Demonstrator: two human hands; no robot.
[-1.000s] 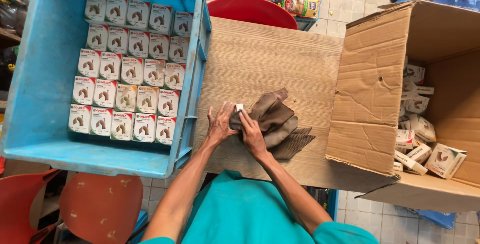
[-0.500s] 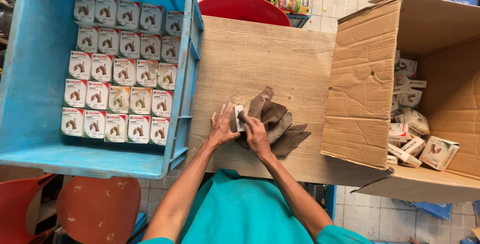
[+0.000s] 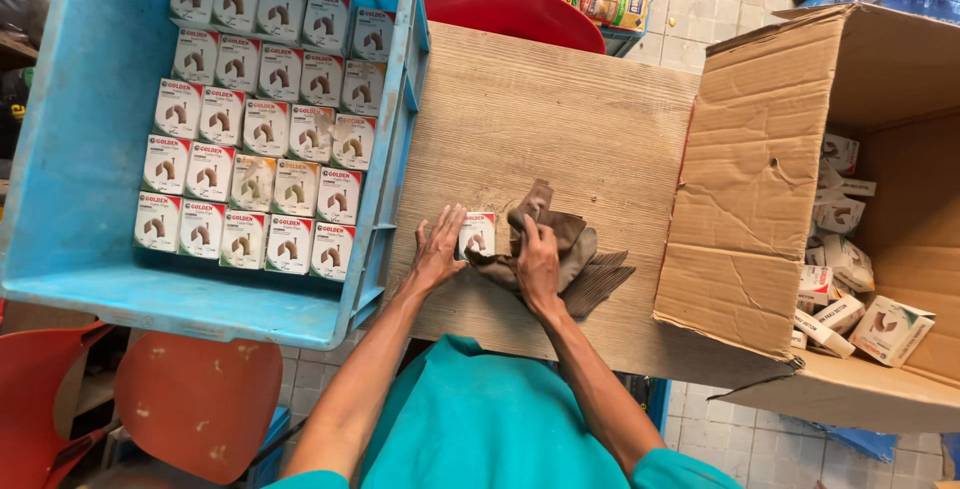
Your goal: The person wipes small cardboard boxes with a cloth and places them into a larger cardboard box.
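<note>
Wiping step, frame centre: left hand (image 3: pixel 437 249) pinches small white box (image 3: pixel 477 234), right hand (image 3: pixel 537 261) presses brown cloth (image 3: pixel 565 249) against it; next likely needs turning the box.

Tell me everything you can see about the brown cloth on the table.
The brown cloth is a soft, crumpled rag, bunched in folds on the wooden table, one corner sticking up. The right hand presses on it. Its left edge meets the small white box that the left hand steadies. A darker ribbed part fans out at its right.
</note>
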